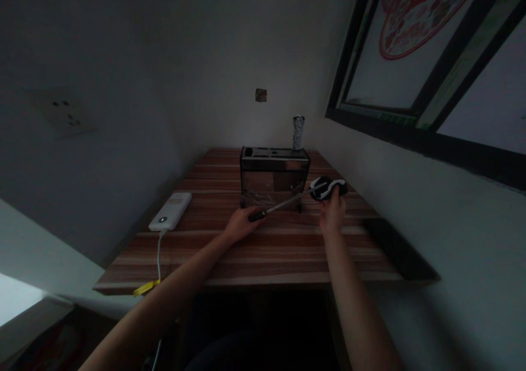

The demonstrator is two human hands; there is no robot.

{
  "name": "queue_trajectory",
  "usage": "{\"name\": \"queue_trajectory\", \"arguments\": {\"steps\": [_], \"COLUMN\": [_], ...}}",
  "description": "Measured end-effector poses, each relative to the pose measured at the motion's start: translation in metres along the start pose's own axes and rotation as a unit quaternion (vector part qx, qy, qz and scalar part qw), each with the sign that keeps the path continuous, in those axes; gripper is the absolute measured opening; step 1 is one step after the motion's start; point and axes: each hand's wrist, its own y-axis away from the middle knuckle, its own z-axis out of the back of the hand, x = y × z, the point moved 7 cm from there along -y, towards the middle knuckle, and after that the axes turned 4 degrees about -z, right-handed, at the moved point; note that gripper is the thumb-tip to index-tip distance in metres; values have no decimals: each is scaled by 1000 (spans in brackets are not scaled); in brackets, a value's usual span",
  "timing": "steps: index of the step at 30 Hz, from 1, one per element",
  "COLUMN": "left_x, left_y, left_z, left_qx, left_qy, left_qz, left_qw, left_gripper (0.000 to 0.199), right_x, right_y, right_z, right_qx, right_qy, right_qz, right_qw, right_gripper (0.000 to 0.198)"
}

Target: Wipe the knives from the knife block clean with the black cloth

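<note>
My left hand [242, 224] is closed around the dark handle of a long thin metal tool [283, 203]; the dim light hides its exact kind. Its shaft slants up to the right, and the far end lies over a black-and-white, soft-looking item [317, 191], perhaps cloth. That item is gripped in my right hand [333, 211], fingers closed on its near side. Just behind the shaft stands a black-framed box [274, 180] with a shiny metal top and a reflective front. Neither hand appears to touch the box.
A foil-like upright cylinder [298, 132] stands at the box's back right. On the wood-grain table [230, 261], a white power bank [171, 211] with a cable [159, 256] lies left, and a dark flat slab [398, 247] lies right. Walls close in the table; a framed window [386, 86] is at right.
</note>
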Motion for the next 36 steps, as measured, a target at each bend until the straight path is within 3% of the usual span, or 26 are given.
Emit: {"name": "queue_trajectory", "arguments": {"steps": [14, 30, 36], "left_x": [-2, -13, -13], "left_y": [1, 5, 5], "left_z": [-1, -12, -16], "left_qx": [12, 92, 98], "left_qy": [-20, -114, -85], "left_qz": [-2, -46, -47], "left_qw": [1000, 988, 990], "left_gripper": [23, 30, 30], "right_x": [-5, 0, -1], "right_y": [3, 4, 5], "right_z": [-9, -4, -4], "right_qx": [50, 11, 10], "right_qy": [41, 31, 30], "right_qz": [2, 13, 15], "right_qw": [998, 999, 999], "right_gripper": [36, 33, 34]}}
